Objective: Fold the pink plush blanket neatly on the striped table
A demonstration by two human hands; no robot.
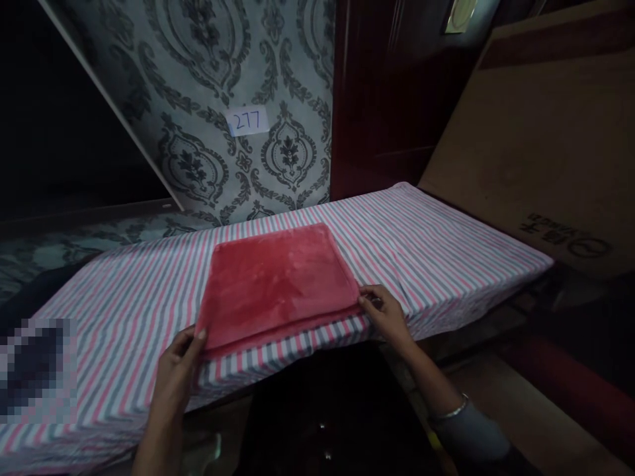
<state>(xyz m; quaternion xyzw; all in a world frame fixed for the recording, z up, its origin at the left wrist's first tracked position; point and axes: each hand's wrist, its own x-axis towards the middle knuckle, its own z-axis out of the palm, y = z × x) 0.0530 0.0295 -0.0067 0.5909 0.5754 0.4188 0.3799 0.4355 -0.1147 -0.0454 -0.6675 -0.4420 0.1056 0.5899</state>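
A red plush cloth lies flat on the striped tablecloth, its near edge showing more than one layer. At its near left corner, my left hand pinches the fabric between thumb and fingers. My right hand grips the near right corner in the same way, with a bangle on that wrist. Between the two hands the cloth's near edge runs along the front edge of the table.
A pink, grey and white striped cloth covers the table. Behind stand a patterned wall with a paper marked 277 and a dark red door. A large cardboard box leans at right; a dark screen is at left.
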